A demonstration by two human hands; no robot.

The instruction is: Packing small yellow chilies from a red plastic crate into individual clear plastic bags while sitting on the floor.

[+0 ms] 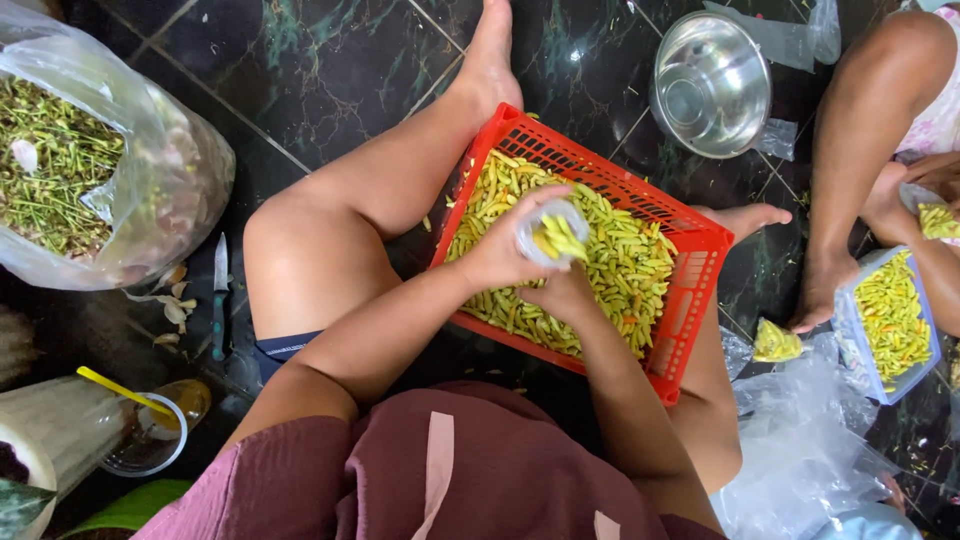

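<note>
Head view showed your left hand (497, 250) closed around a small clear bag (552, 232) of yellow-green chillies, held over the red crate (690, 290) of chillies (620, 260) resting across your legs on the floor. Your right hand (563, 293) gripped the bag from beneath. A steel bowl (711, 84) sat beyond.

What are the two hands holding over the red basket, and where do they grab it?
A small clear plastic bag of yellow-green chillies. The left hand grips its side near the open top; the right hand supports it from underneath, above the red basket.
</note>
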